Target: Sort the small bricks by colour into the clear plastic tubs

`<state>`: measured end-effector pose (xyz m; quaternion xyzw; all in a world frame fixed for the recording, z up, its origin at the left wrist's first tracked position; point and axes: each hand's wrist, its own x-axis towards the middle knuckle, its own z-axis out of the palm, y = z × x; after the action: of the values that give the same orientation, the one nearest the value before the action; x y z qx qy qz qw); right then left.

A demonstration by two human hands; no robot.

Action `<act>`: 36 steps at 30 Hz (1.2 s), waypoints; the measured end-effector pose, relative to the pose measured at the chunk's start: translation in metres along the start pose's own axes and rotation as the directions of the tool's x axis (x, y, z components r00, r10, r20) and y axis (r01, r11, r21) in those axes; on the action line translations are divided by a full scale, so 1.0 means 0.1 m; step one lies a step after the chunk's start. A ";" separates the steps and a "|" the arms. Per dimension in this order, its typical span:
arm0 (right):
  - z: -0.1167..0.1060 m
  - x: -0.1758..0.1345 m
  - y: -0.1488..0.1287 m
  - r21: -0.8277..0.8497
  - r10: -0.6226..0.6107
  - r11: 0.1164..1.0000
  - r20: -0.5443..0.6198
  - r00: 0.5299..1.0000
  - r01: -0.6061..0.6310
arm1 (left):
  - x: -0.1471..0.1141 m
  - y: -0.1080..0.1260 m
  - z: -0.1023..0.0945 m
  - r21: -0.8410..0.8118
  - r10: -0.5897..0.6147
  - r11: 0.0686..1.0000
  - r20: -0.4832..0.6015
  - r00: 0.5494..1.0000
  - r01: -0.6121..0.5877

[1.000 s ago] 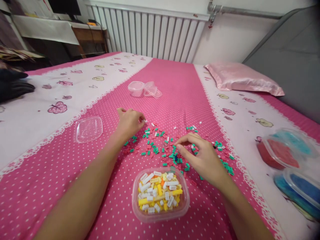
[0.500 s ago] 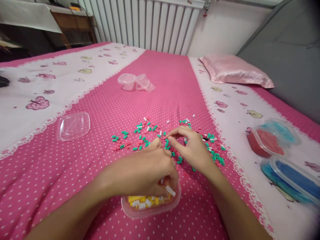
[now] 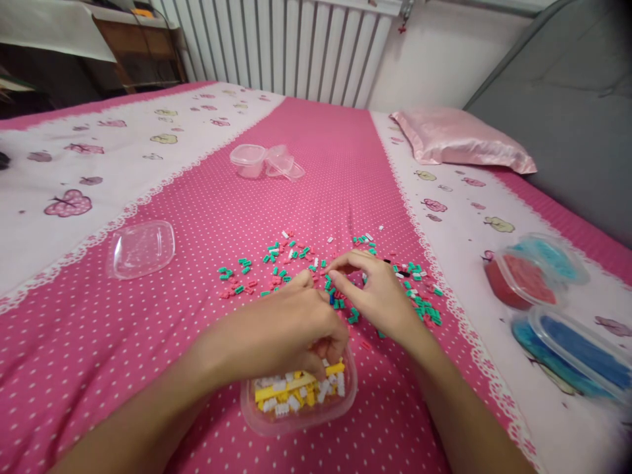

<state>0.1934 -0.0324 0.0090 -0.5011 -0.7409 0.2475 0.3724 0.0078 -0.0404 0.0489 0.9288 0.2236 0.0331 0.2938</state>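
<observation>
My left hand (image 3: 291, 326) hovers low over a clear plastic container (image 3: 299, 428), its fingers curled together and pointing down; whatever they may hold is hidden. Inside the container lie yellow bricks (image 3: 266, 395) and small white bricks (image 3: 282, 409), a long yellow strip among them. Just right of it, my right hand (image 3: 378, 289) rests at the loose pile, thumb and forefinger tips drawn together in a pinch. Anything between those tips is too small to name. Around both hands lie scattered green bricks (image 3: 427, 311), red bricks (image 3: 232, 289) and a few white ones.
A clear lid (image 3: 143, 250) lies to the left on the pink dotted bedspread (image 3: 197, 217). Farther back are clear empty tubs (image 3: 248, 160). At right sit a tub of red pieces (image 3: 526, 280) and a blue-filled tub (image 3: 582, 349). A pink pillow (image 3: 461, 138) lies behind.
My left hand has lifted slightly and drawn back, showing more of the yellow and white bricks. The white piece by its fingertips now lies in the container. My right hand is nearly still.
</observation>
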 end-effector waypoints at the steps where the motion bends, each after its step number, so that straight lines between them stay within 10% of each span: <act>1: 0.00 0.00 0.00 -0.001 0.000 1.000 0.003 1.000 0.000 | 0.01 0.01 0.02 0.005 0.006 1.000 -0.015 1.000 -0.006; 16: -0.39 0.06 0.42 -0.062 0.080 0.994 -0.123 0.989 -0.088 | -0.16 -0.23 -0.36 -0.175 -0.031 0.985 -0.105 0.994 0.012; 20: -0.36 0.06 0.55 -0.261 0.059 0.963 -0.059 0.997 -0.072 | -0.19 -0.56 -0.42 0.020 -0.300 0.934 -0.496 0.815 0.357; 23: -0.21 0.06 0.54 -0.390 0.000 0.921 -0.024 1.000 -0.009 | -0.16 -0.79 -0.37 0.146 -0.398 0.809 -0.577 0.713 0.570; 36: 0.00 0.10 0.56 -0.424 -0.063 0.903 0.028 0.998 0.069 | 0.28 -0.84 0.11 0.483 -0.100 0.823 -0.395 0.913 0.299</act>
<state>0.2225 -0.0019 -0.0290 -0.5433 -0.7960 0.0708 0.2575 0.0017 0.0265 -0.0095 0.9230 0.3701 0.1038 -0.0190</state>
